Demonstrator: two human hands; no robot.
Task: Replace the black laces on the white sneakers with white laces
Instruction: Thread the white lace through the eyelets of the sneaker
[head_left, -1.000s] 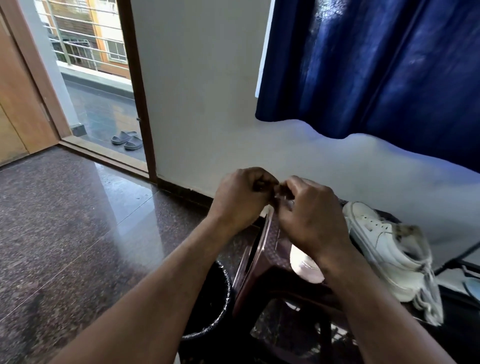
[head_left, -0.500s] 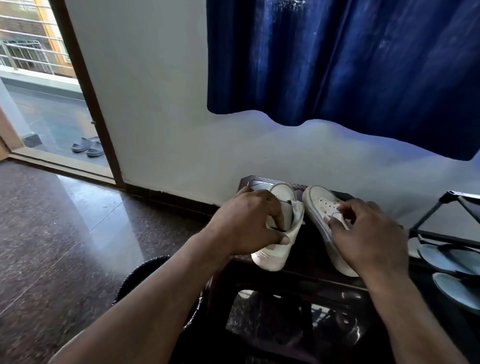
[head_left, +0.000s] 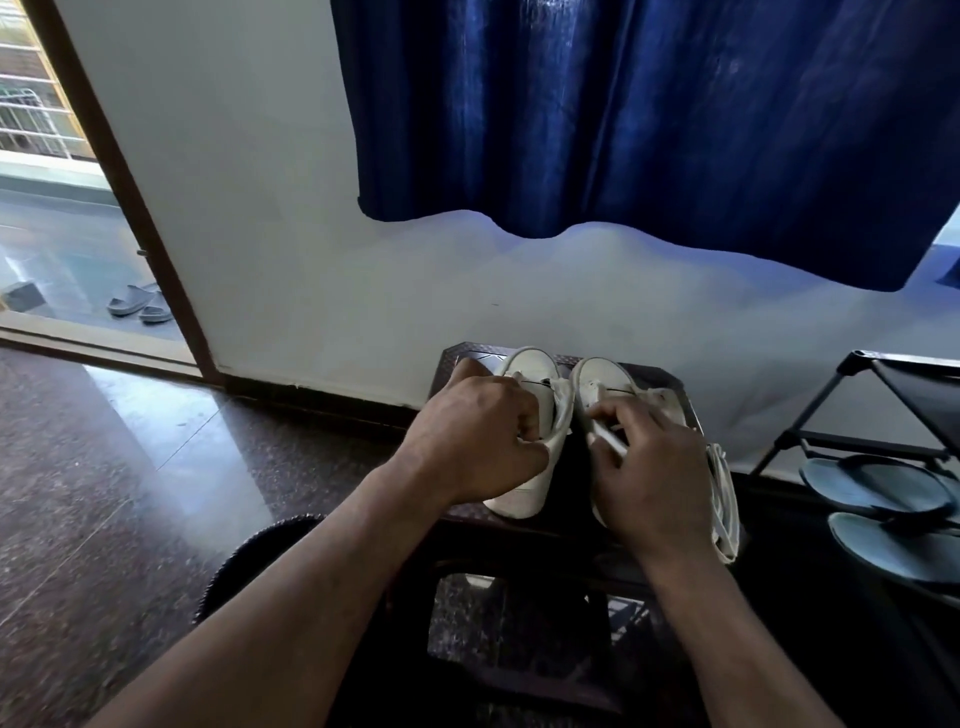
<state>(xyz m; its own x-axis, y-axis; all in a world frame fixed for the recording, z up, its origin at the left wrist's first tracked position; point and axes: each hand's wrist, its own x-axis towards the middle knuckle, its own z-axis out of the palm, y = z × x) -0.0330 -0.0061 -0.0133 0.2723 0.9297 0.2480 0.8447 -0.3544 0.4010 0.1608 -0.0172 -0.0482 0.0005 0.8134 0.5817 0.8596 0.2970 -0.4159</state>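
Sneakers (head_left: 571, 384), a white pair, sit under both hands. The left hand (head_left: 478, 441) grips the left sneaker (head_left: 535, 371) at its collar, fingers curled round the edge. The right hand (head_left: 654, 478) lies on the right sneaker (head_left: 605, 376), fingers curled and pinching a flat white lace (head_left: 609, 441). Loose lace ends (head_left: 724, 488) hang off that sneaker's outer side. Judgement: lacing of the right sneaker is in hand, and the next move calls for a firm pinch to feed the tip through an eyelet. Uppers are smooth and matte, toes rounded. Both stand side by side, toes to the wall, on a dark moulded stool (head_left: 452, 364). Beyond it hangs a glossy blue curtain (head_left: 623, 104).
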